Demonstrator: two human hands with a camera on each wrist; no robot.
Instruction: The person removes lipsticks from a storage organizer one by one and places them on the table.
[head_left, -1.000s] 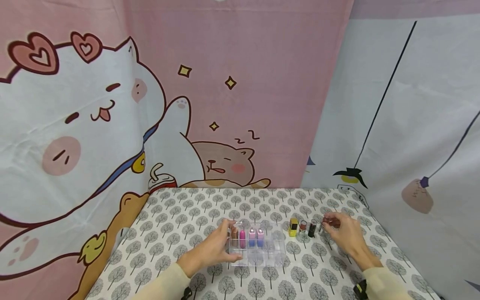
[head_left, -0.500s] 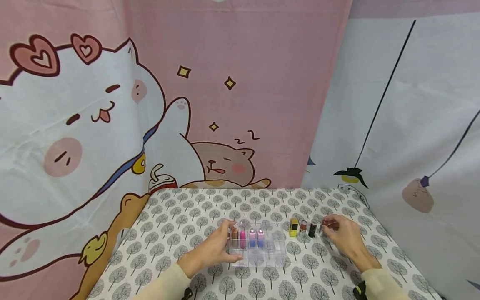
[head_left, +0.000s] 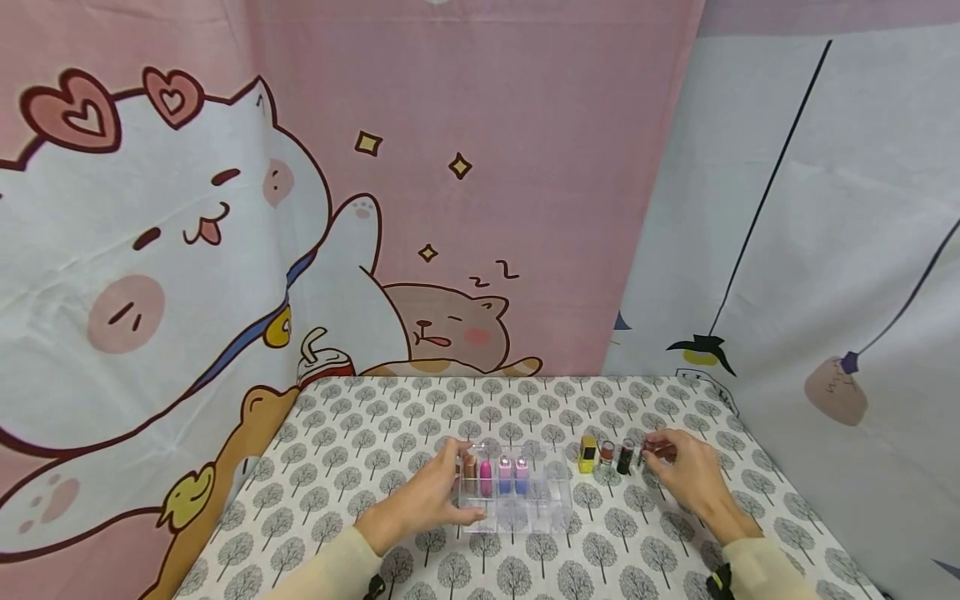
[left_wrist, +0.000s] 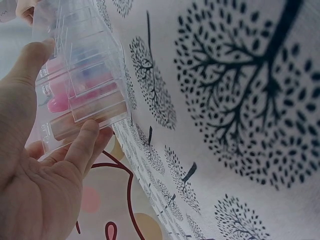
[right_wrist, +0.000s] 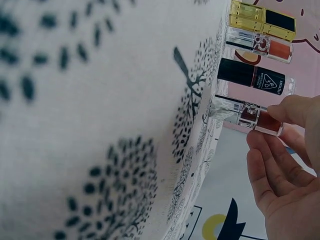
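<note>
My left hand grips the left end of a clear plastic lipstick organizer, thumb at the front and fingers at the side. Upright in its back compartments are a brown lipstick, a bright pink lipstick and two pink-and-blue lipsticks. Off to the right, my right hand pinches the upper end of a clear lipstick tube with a dark red section, between thumb and fingers. That tube stands upright, its base at the tablecloth; the head view mostly hides it behind the fingers.
Left of the pinched tube stand a black lipstick, a clear tube with a red-brown top and a yellow-gold lipstick. A tree-print cloth covers the table. Cartoon-printed curtains hang behind and at both sides.
The right hand has shifted very slightly at the dark red tube. The left hand and the organizer keep their place.
</note>
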